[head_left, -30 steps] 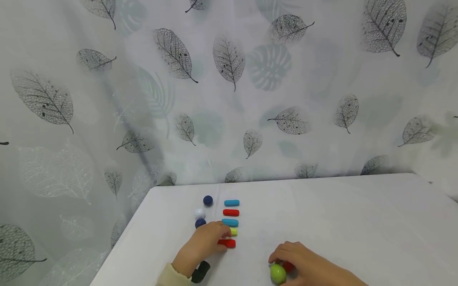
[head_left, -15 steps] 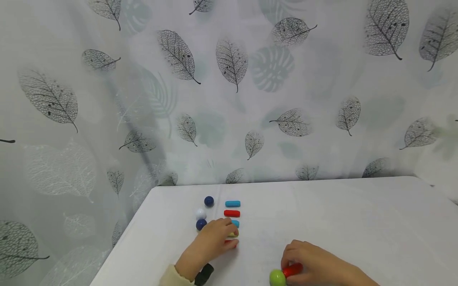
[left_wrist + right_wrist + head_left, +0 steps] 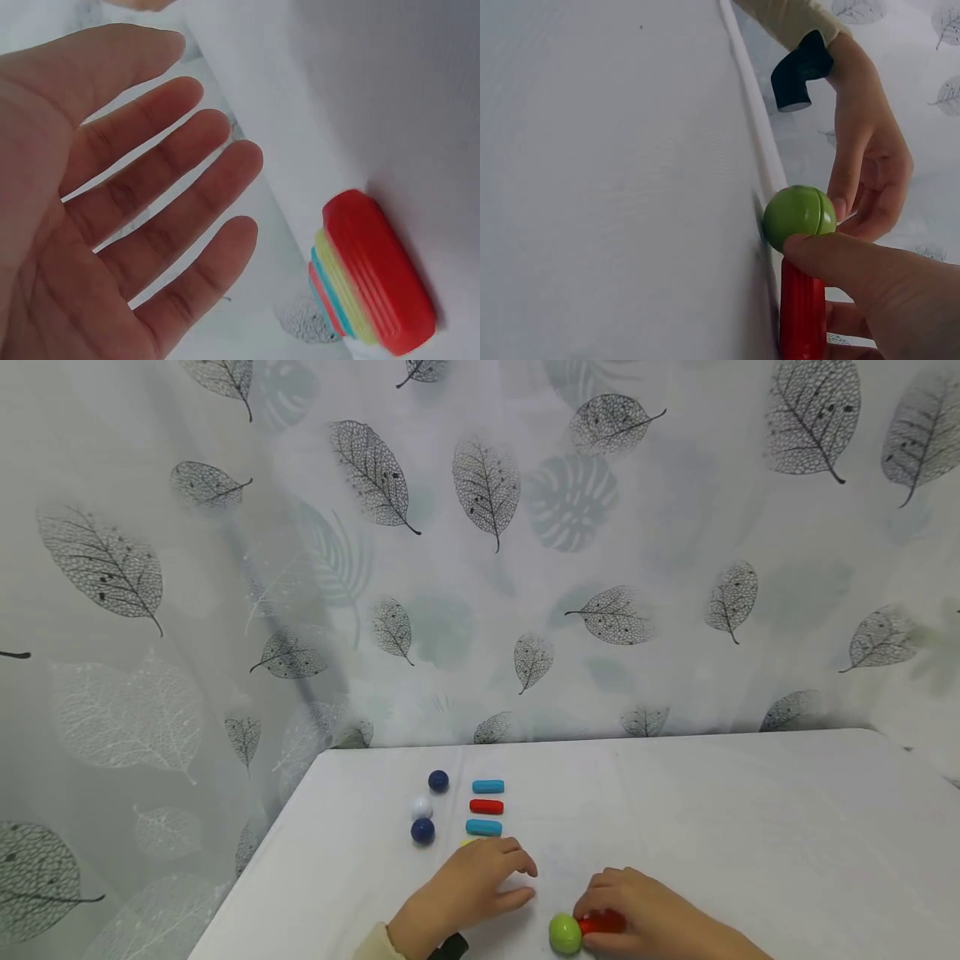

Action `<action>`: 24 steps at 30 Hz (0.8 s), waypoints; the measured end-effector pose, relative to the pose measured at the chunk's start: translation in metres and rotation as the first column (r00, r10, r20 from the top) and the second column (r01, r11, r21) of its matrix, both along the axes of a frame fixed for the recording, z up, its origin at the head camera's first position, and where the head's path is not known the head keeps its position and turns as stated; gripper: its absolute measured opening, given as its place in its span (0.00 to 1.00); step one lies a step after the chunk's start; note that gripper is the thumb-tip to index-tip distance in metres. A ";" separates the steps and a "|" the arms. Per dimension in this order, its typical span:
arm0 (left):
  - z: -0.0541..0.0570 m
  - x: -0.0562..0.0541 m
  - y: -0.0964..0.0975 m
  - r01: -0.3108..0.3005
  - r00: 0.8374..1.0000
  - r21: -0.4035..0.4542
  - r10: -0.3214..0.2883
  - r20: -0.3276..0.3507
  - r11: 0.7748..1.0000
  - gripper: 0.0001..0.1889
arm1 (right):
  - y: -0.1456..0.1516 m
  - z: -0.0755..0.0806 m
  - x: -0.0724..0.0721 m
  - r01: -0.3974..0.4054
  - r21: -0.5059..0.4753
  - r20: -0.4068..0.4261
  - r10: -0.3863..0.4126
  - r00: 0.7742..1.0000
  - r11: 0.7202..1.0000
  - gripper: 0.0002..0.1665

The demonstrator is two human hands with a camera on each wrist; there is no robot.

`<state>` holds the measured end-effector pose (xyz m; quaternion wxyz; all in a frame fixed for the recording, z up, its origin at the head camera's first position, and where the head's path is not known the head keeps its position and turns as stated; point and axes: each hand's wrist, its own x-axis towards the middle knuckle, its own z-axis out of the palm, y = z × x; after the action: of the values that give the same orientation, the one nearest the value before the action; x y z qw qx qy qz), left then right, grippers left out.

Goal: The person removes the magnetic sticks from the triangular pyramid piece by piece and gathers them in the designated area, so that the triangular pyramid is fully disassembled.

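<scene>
My right hand [image 3: 645, 914] grips a short red ribbed stick [image 3: 603, 922] near the front of the table. A glossy green ball [image 3: 565, 933] touches the stick's left end. In the right wrist view, the thumb lies where the ball [image 3: 799, 216] meets the red stick [image 3: 802, 311]. To the left of the ball hovers my left hand [image 3: 472, 887], fingers apart and holding nothing; its palm [image 3: 67, 217] shows bare in the left wrist view. Beside it lies another red stick [image 3: 379, 274], hidden behind that hand in the head view.
A row of sticks runs back from the left hand: a mostly covered yellow one, a blue stick [image 3: 483, 827], a red one [image 3: 487, 807] and another blue one [image 3: 487, 787]. Left of them sit a white ball [image 3: 422, 808] and two navy balls [image 3: 423, 831] on the white table [image 3: 712, 827].
My left hand has drawn away from the row of sticks, toward the right and nearer, with nothing in it. My right hand keeps the red stick, turned so the ball points left.
</scene>
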<state>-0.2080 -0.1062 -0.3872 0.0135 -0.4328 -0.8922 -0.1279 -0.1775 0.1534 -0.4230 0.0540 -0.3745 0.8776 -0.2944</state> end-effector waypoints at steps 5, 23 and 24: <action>-0.006 0.003 0.008 0.048 0.990 0.045 -0.054 0.129 0.998 0.09 | -0.005 -0.006 0.002 -0.006 -0.025 -0.033 0.005 0.999 1.000 0.13; -0.020 0.010 0.018 0.087 0.937 0.026 -0.090 0.337 0.996 0.16 | -0.002 -0.013 -0.003 -0.103 -0.143 0.011 0.106 0.994 0.984 0.12; -0.021 0.009 0.018 0.102 0.938 0.029 -0.105 0.329 0.994 0.16 | -0.002 -0.014 -0.003 -0.110 -0.145 0.005 0.112 0.994 0.983 0.12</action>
<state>-0.1991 -0.0882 -0.4078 -0.1406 -0.4515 -0.8572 -0.2041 -0.1805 0.1515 -0.4367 0.0486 -0.4240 0.8313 -0.3562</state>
